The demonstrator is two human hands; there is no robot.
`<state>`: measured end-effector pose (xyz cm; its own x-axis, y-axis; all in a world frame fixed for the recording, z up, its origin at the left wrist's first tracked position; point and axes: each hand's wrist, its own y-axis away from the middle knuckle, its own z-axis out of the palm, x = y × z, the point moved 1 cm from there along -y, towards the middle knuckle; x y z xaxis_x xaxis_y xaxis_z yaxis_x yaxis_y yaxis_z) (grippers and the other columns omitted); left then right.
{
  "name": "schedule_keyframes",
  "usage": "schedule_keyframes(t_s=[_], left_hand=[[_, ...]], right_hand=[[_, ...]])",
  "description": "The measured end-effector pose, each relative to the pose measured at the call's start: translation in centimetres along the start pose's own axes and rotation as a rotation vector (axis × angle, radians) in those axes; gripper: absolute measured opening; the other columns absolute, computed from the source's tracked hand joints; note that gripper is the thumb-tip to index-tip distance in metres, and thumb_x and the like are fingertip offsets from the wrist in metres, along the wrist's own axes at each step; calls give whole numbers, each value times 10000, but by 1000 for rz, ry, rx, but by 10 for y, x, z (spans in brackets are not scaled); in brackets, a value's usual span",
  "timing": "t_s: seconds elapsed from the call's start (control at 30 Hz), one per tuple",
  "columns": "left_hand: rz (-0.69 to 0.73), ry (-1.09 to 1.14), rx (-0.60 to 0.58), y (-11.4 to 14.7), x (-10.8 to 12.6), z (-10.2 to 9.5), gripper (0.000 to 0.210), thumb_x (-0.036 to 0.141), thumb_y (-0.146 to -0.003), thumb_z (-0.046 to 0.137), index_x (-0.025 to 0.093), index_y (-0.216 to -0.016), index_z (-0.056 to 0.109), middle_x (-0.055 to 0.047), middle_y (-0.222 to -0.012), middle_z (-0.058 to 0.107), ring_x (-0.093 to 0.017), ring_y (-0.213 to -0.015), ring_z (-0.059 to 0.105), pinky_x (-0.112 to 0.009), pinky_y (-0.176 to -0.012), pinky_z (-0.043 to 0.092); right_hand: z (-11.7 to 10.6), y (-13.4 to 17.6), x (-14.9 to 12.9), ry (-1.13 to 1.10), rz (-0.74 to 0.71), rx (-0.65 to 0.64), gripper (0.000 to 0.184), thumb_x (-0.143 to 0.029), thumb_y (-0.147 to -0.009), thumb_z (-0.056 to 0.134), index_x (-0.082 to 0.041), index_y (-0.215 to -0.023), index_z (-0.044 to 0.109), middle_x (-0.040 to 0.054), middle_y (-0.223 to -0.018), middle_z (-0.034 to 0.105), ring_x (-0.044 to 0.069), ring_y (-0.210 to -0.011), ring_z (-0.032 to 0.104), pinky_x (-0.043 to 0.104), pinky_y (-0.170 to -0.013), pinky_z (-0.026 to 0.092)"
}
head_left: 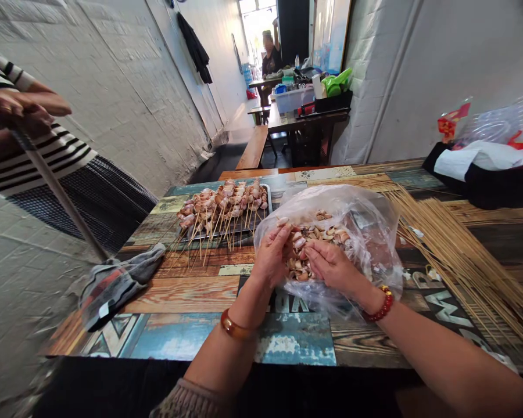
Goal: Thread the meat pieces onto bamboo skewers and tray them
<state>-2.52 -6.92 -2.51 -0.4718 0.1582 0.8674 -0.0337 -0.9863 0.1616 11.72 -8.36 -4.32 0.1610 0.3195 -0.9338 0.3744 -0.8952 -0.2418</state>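
Over an open clear plastic bag (377,232), my left hand (272,252) and my right hand (331,264) work close together, fingers pinched. Pinkish pieces of meat (298,242) sit between my fingertips; I cannot make out whether a stick runs through them. More small brown and pink pieces (326,232) lie loose in the bag beneath. Left of the bag, a metal tray (269,200) carries a heap of meat skewers (226,203), their sticks pointing toward me. Many bare bamboo skewers (457,249) are spread on the table to the right.
A grey cloth (122,284) lies at the table's left edge. A person in a striped top (47,145) stands at left holding a pole (61,197). At the back right is a black bundle with white paper (479,159). Another person (271,58) is far behind.
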Motion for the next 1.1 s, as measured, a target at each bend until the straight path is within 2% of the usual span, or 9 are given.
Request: schedule_keyframes(t_s=[0.13, 0.27, 0.47, 0.57, 0.73, 0.83, 0.97, 1.1], left_hand=[[14, 43, 34, 4, 2, 7, 373, 414, -593, 830, 120, -751, 663, 24, -600, 563, -37, -495, 487, -147, -447, 360], [30, 86, 59, 6, 2, 14, 344, 369, -592, 824, 132, -751, 632, 17, -659, 609, -48, -528, 526, -173, -527, 439], [37, 76, 92, 6, -4, 15, 332, 354, -604, 815, 143, -651, 564, 28, -635, 581, -52, -577, 541, -166, -580, 453], [43, 43, 65, 6, -3, 13, 344, 399, -596, 821, 136, -692, 620, 20, -632, 579, -56, -568, 527, -163, -542, 425], [129, -13, 73, -1, 3, 3, 427, 513, -652, 763, 133, -835, 692, 81, -500, 374, -12, -393, 259, -165, -372, 190], [153, -41, 78, -5, 6, -2, 409, 494, -661, 759, 131, -842, 696, 87, -509, 332, -8, -387, 219, -166, -360, 135], [155, -75, 104, -4, 7, -2, 336, 443, -671, 756, 133, -778, 684, 76, -518, 369, -10, -397, 251, -156, -362, 170], [130, 5, 60, -3, 2, 3, 320, 419, -655, 778, 135, -759, 672, 48, -565, 476, -39, -470, 400, -163, -452, 365]], right_hand=[[-1, 3, -3, 325, -181, 76, 241, -221, -944, 373, -208, -751, 517, 20, -677, 562, 152, -633, 527, 272, -620, 385], [1, 5, -1, 446, -226, 83, 244, -194, -948, 366, -210, -744, 499, 28, -702, 567, 159, -652, 539, 273, -628, 373], [2, 3, -3, 305, -121, 67, 258, -230, -948, 382, -204, -728, 513, 5, -657, 563, 136, -604, 526, 248, -587, 378], [0, 2, -5, 275, -113, 86, 258, -248, -950, 387, -201, -740, 531, 7, -668, 579, 134, -616, 534, 243, -595, 389], [-1, 2, -2, 378, -140, 113, 234, -237, -938, 410, -205, -745, 538, 8, -654, 582, 139, -602, 529, 256, -597, 377], [0, 3, 1, 408, -168, 77, 238, -223, -943, 400, -205, -758, 549, 32, -714, 622, 152, -647, 563, 267, -627, 388], [2, 4, 2, 395, -179, 60, 244, -208, -945, 388, -209, -756, 543, 33, -717, 626, 156, -662, 574, 269, -637, 398], [3, 3, 0, 366, -136, 82, 252, -231, -946, 386, -205, -750, 543, 13, -665, 590, 142, -610, 551, 257, -599, 391]])
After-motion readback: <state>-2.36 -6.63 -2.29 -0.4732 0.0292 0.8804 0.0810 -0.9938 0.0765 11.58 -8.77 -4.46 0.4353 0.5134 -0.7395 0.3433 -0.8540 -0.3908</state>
